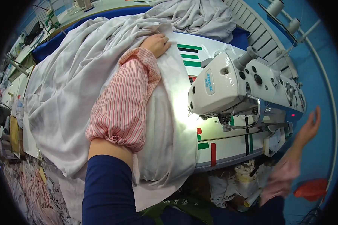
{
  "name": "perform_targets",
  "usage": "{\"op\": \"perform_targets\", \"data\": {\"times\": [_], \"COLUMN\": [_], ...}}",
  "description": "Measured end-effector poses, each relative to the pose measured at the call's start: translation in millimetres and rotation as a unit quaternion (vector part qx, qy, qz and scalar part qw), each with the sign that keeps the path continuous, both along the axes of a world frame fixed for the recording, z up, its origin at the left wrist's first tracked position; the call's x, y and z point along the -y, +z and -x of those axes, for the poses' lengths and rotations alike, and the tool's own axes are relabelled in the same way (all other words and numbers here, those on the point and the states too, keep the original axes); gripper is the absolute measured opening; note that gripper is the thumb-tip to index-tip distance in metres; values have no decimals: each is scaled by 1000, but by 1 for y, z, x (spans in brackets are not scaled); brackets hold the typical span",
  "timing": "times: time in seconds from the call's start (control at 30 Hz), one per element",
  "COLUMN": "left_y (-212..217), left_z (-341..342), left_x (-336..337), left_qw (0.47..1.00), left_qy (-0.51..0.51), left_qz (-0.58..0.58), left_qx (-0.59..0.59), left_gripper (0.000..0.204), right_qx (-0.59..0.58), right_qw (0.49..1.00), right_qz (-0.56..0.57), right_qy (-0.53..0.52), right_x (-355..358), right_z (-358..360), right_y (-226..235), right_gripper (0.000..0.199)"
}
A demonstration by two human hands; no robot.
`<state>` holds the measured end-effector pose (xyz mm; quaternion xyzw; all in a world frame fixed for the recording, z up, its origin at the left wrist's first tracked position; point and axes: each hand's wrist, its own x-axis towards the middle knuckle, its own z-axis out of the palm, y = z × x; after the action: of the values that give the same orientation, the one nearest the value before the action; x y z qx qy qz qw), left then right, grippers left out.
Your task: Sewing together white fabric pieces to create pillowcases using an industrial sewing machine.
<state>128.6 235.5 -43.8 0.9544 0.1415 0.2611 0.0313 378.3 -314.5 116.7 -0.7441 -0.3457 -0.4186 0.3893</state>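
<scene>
A large sheet of pale grey-white cloth (pixel 60 97) covers the left side of the sewing table and drapes over its near edge. My left hand (pixel 156 44) is on the cloth at its far right part, fingers bent and closed on the fabric. A red-and-white striped sleeve cover wraps that forearm. The white sewing machine (pixel 223 80) stands to the right, its lamp lighting the cloth edge beside the needle area. Off the machine's right end, my right hand (pixel 308 127) is raised in the air, holding nothing, fingers apart. That forearm is blurred by motion.
More pale cloth (pixel 199 17) lies heaped at the back. Thread cones (pixel 275 7) stand on a rack at upper right, before a blue wall (pixel 315 71). Below the table are cloth scraps (pixel 221 185) and a red bag (pixel 311 188). Piled garments (pixel 30 187) lie at lower left.
</scene>
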Motion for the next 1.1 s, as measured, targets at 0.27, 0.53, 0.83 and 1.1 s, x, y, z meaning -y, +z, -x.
{"op": "perform_targets", "data": {"times": [0.27,0.53,0.83,1.1], "left_y": [-4,-2,-6,-6], "left_z": [10,12,27,42], "left_x": [8,13,20,24], "left_qw": [1000,1000,1000,999], "left_qy": [5,4,-1,-28], "left_qz": [-6,4,9,27], "left_qx": [7,-17,-13,-33], "left_gripper": [36,36,39,41], "right_qx": [-687,-604,-576,-530], "right_qw": [701,794,761,770], "right_qz": [-47,-34,-164,-323], "right_qy": [187,57,248,152], "right_x": [117,183,119,90], "right_z": [-308,-211,-212,-152], "right_y": [-6,-58,-83,-77], "right_gripper": [34,47,38,38]}}
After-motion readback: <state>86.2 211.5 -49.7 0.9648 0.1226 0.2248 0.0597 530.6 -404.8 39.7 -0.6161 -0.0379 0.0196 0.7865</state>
